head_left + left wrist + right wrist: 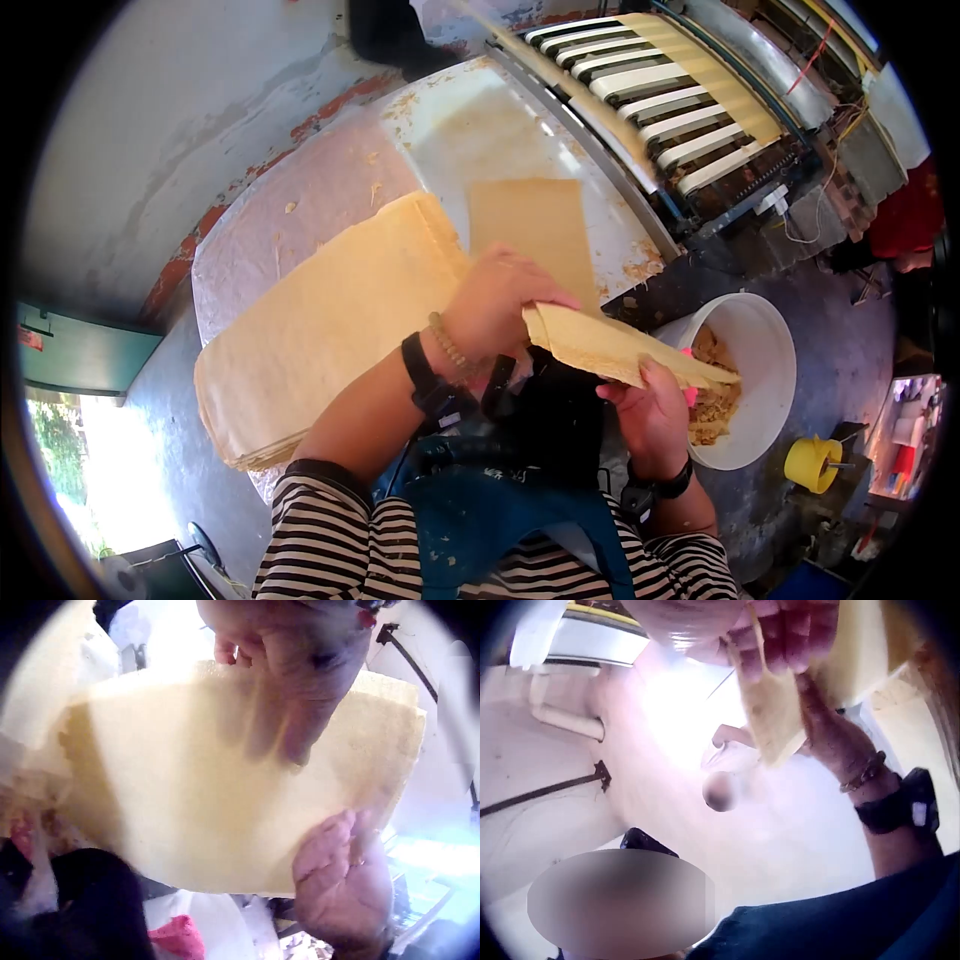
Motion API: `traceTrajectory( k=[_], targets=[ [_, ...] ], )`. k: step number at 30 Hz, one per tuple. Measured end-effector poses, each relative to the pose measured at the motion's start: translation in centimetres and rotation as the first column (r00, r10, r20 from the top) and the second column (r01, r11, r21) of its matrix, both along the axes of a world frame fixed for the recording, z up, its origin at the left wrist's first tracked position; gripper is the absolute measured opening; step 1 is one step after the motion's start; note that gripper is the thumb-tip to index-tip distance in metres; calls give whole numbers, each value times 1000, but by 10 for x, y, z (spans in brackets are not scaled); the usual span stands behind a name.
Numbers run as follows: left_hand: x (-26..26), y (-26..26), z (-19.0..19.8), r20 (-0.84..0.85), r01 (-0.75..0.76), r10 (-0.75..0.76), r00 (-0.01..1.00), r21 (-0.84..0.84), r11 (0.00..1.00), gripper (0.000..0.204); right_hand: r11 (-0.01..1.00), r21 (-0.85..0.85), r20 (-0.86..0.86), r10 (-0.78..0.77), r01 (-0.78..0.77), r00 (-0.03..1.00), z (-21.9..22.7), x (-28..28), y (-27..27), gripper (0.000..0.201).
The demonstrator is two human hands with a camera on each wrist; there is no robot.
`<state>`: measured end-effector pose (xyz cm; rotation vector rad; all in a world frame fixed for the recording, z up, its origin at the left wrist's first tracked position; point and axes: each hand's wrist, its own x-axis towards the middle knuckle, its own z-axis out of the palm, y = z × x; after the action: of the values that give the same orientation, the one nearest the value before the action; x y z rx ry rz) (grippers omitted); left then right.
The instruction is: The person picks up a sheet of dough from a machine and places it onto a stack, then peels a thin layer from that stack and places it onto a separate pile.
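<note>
A big stack (320,330) of sheets lies on the table (300,200). The left hand (495,305) and right hand (650,410) pinch a folded sheet (610,350) by its edges over the bucket (760,350).

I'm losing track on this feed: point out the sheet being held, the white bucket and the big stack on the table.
held sheet (600,345): head view, top face between the hands.
white bucket (765,345): head view, bare inner wall.
big stack (330,320): head view, middle of top sheet.
</note>
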<state>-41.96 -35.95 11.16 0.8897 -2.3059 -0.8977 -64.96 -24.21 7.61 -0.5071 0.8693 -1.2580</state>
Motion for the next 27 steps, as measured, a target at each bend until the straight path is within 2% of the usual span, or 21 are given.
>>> traceTrajectory(
  k=[1,2,4,5,6,8,9,10,11,13,14,16,18,19,21,22,25,27],
  targets=[
    [-1,-1,6,-46,11,-12,999,-34,999,20,998,-57,-22,-3,2,1000,3,-1,4,45],
    [-1,-2,11,-235,-55,50,971,-14,998,22,974,-210,-65,68,-80,996,9,0,3,48],
    [0,-1,28,-578,-165,173,797,67,984,25,840,-479,-182,188,-254,965,24,6,3,55],
    [11,2,48,-624,-279,314,716,156,947,23,840,-449,-225,224,-305,948,27,6,4,64],
    [29,6,81,-654,-380,443,614,247,891,23,904,-336,-269,177,-264,947,18,6,7,64],
    [67,14,126,-690,-629,636,346,333,703,30,982,-113,-364,99,-150,926,-15,3,8,64],
    [100,12,130,-793,-575,559,243,347,741,33,1000,25,-354,7,2,935,-22,3,6,60],
    [134,15,130,-871,-521,474,129,348,780,35,983,-151,-711,-34,-105,703,-46,-16,0,56],
    [160,23,132,-871,-469,484,80,396,789,37,926,-265,-921,-160,-269,355,-80,-46,-11,54],
    [211,49,131,-858,-371,513,-25,484,792,40,918,-362,-861,-263,-160,436,-63,-34,-25,46],
    [235,64,122,-839,-341,536,-89,532,776,37,964,-237,-552,-235,119,800,-49,-20,-35,43],
    [286,102,88,-782,-288,581,-225,623,727,33,971,-238,-314,-88,11,945,-62,-33,-67,43],
    [333,144,56,-701,-414,585,-408,713,566,31,963,-268,-258,-32,-40,966,-18,15,-85,42],
    [356,167,39,-657,-454,565,-499,754,475,30,961,-245,-312,49,-130,949,-7,39,-94,40],
    [393,224,6,-602,-498,585,-543,792,352,30,935,-196,-419,192,-295,888,5,82,-114,36],
    [407,251,-14,-569,-507,594,-569,811,291,30,916,-179,-460,245,-359,853,0,108,-120,35],
    [438,304,-82,-321,-461,595,-737,882,-94,31,844,-103,-561,388,-527,731,-46,182,-142,30],
    [448,340,-130,-223,-463,708,-670,871,-164,26,852,-67,-708,326,-519,627,-77,207,-145,29]
  ],
)
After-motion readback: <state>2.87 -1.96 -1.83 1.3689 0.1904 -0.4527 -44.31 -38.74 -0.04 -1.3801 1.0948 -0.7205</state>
